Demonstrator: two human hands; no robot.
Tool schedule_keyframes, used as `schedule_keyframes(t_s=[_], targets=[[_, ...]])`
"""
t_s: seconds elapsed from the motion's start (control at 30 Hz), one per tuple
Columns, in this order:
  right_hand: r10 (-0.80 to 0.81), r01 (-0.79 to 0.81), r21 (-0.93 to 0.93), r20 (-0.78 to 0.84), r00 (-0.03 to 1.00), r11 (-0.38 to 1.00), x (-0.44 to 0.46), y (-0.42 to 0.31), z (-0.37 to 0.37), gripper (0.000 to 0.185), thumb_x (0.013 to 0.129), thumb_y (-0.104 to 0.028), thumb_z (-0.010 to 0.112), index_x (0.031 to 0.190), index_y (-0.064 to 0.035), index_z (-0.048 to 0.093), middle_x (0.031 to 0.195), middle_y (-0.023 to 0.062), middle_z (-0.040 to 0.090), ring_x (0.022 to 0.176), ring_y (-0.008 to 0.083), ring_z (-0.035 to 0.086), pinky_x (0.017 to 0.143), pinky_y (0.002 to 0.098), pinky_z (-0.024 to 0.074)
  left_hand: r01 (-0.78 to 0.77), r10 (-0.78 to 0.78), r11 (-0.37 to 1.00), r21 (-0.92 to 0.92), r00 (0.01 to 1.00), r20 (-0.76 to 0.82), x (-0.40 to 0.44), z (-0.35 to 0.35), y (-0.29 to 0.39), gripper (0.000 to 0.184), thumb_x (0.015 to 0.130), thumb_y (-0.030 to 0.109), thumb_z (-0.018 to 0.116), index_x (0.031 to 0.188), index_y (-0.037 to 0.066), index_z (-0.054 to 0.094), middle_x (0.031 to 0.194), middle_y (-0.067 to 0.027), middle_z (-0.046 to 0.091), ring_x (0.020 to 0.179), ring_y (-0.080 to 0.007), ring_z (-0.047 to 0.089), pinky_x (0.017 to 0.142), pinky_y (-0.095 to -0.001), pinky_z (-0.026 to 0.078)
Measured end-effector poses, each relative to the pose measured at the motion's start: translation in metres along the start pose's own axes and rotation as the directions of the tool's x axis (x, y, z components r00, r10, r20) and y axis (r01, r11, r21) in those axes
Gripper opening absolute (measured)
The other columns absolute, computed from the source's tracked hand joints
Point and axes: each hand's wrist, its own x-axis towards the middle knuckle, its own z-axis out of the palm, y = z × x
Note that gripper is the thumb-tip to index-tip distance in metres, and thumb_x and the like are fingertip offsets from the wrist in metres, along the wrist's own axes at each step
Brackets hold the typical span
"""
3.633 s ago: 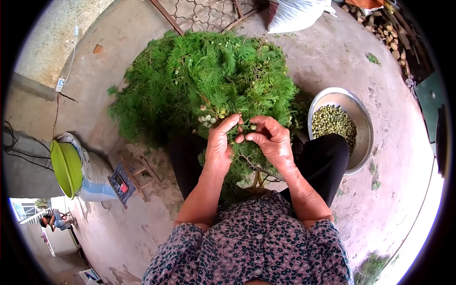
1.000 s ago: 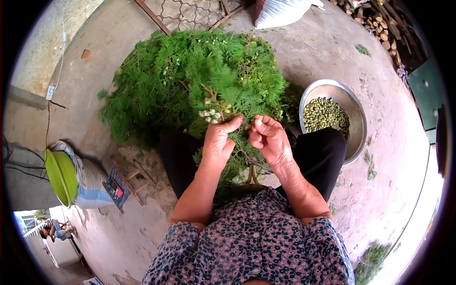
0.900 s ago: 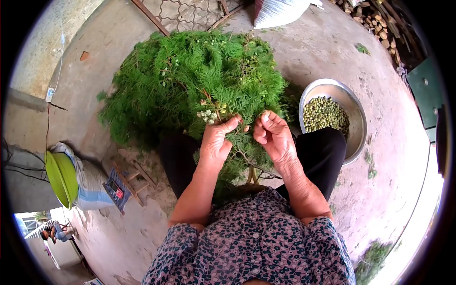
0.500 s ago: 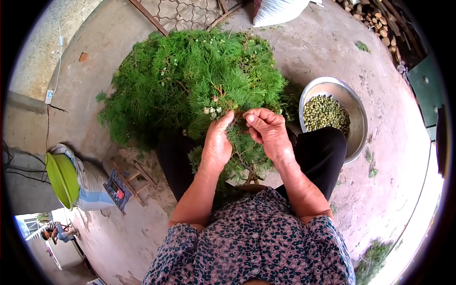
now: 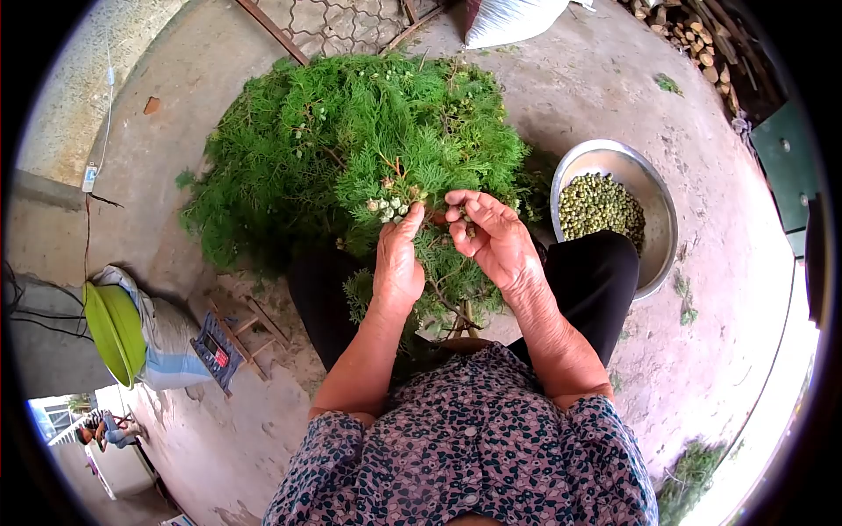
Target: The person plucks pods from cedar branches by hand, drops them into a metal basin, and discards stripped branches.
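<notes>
My left hand (image 5: 400,265) is closed on an evergreen sprig, its thumb beside a cluster of pale green cones (image 5: 388,209). To the right of it, my right hand (image 5: 502,244) has its fingers curled around a few small green cones (image 5: 468,224), partly hidden by the fingers. Both hands are just above the near edge of a large heap of feathery green branches (image 5: 351,131), which rests in front of and over my knees. By my right knee stands a metal bowl (image 5: 664,254) holding many small green cones (image 5: 601,209).
At left, a lime-green basin (image 5: 114,333) leans against a sack (image 5: 171,342), near a small folding stool (image 5: 232,342). A white sack (image 5: 517,19) and a metal grille (image 5: 342,26) lie at the back. Firewood (image 5: 697,44) is stacked far right. Another person (image 5: 110,431) sits at lower left.
My right hand has drawn slightly away from the sprig and turned, so cones now show among its fingers. The left hand and its cone cluster have shifted slightly left.
</notes>
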Motion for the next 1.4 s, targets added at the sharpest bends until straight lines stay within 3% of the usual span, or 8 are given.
schedule_keyframes(t_s=[0.1, 0.17, 0.33, 0.57, 0.8, 0.9, 1.07, 1.4], targets=[[-0.045, 0.045, -0.121, 0.006, 0.999, 0.992, 0.000, 0.007, 0.000, 0.016, 0.087, -0.014, 0.053, 0.094, 0.0000, 0.059, 0.073, 0.0016, 0.058, 0.052, 0.0067, 0.048, 0.042, 0.0177, 0.0361, 0.008, -0.006, 0.998, 0.056, 1.000, -0.030, 0.004, -0.004, -0.002, 0.044, 0.076, 0.029, 0.067, 0.106, 0.000, 0.053, 0.109, -0.0061, 0.052, 0.103, -0.0136, 0.041, 0.094, -0.0307, 0.025], [-0.090, 0.066, -0.338, -0.057, 0.994, 0.939, 0.001, 0.010, 0.001, 0.015, 0.086, -0.013, 0.055, 0.092, -0.0006, 0.060, 0.072, 0.0005, 0.058, 0.050, 0.0053, 0.048, 0.041, 0.0176, 0.0346, -0.087, 0.077, 0.995, 0.055, 0.984, 0.158, 0.001, -0.002, 0.000, 0.035, 0.076, 0.025, 0.068, 0.098, 0.000, 0.058, 0.098, -0.0048, 0.058, 0.095, -0.0133, 0.047, 0.090, -0.0300, 0.029], [-0.184, 0.105, -0.427, -0.148, 0.972, 0.898, 0.002, 0.008, 0.000, 0.009, 0.085, -0.010, 0.056, 0.088, -0.0019, 0.058, 0.066, 0.0009, 0.058, 0.048, 0.0032, 0.042, 0.041, 0.0172, 0.0309, -0.125, 0.116, 0.991, 0.035, 0.974, 0.195, -0.003, 0.002, -0.001, 0.018, 0.077, 0.010, 0.063, 0.093, 0.003, 0.060, 0.085, -0.0034, 0.061, 0.076, -0.0149, 0.055, 0.069, -0.0304, 0.044], [-0.198, 0.161, -0.457, -0.032, 0.980, 0.875, -0.006, 0.000, -0.002, 0.009, 0.083, -0.011, 0.059, 0.084, -0.0023, 0.061, 0.064, -0.0004, 0.056, 0.047, 0.0026, 0.040, 0.043, 0.0178, 0.0331, -0.045, 0.044, 0.999, -0.002, 0.971, 0.234, -0.002, 0.004, -0.001, 0.019, 0.077, 0.010, 0.063, 0.093, 0.002, 0.060, 0.085, -0.0035, 0.061, 0.078, -0.0144, 0.055, 0.072, -0.0302, 0.044], [-0.347, 0.199, -0.796, -0.015, 0.938, 0.572, -0.007, 0.010, 0.004, 0.011, 0.082, -0.007, 0.058, 0.089, 0.0002, 0.062, 0.068, -0.0002, 0.057, 0.059, 0.0058, 0.047, 0.052, 0.0213, 0.0393, -0.116, 0.104, 0.992, 0.042, 0.972, 0.212, -0.003, -0.007, -0.012, 0.017, 0.079, 0.012, 0.063, 0.089, 0.000, 0.059, 0.094, -0.0052, 0.056, 0.090, -0.0134, 0.051, 0.080, -0.0258, 0.039], [-0.353, 0.169, -0.802, -0.056, 0.934, 0.572, -0.006, 0.007, 0.002, 0.010, 0.082, -0.007, 0.057, 0.085, 0.0012, 0.061, 0.067, 0.0014, 0.057, 0.056, 0.0058, 0.047, 0.050, 0.0213, 0.0388, -0.565, 0.414, 0.704, 0.430, 0.819, 0.398, 0.013, -0.027, -0.034, 0.023, 0.076, 0.011, 0.063, 0.096, -0.001, 0.059, 0.095, -0.0072, 0.057, 0.084, -0.0124, 0.051, 0.077, -0.0277, 0.041], [-0.075, 0.036, -0.547, -0.049, 0.996, 0.837, 0.001, -0.005, -0.007, 0.010, 0.082, -0.007, 0.059, 0.073, -0.0013, 0.056, 0.064, 0.0013, 0.055, 0.050, 0.0040, 0.044, 0.043, 0.0185, 0.0356, 0.017, -0.048, 0.995, 0.101, 0.950, 0.308, -0.004, 0.000, -0.003, 0.019, 0.073, 0.006, 0.064, 0.090, -0.001, 0.061, 0.082, -0.0050, 0.061, 0.078, -0.0138, 0.054, 0.072, -0.0281, 0.042], [-0.282, 0.172, -0.716, -0.036, 0.959, 0.676, 0.001, 0.013, -0.012, 0.009, 0.082, -0.006, 0.059, 0.075, -0.0009, 0.057, 0.061, -0.0004, 0.053, 0.052, 0.0054, 0.043, 0.046, 0.0217, 0.0360, -0.090, 0.090, 0.996, -0.006, 0.996, 0.026, 0.000, 0.001, -0.024, 0.013, 0.073, 0.006, 0.067, 0.083, -0.002, 0.064, 0.074, -0.0055, 0.062, 0.066, -0.0123, 0.053, 0.068, -0.0274, 0.041]])
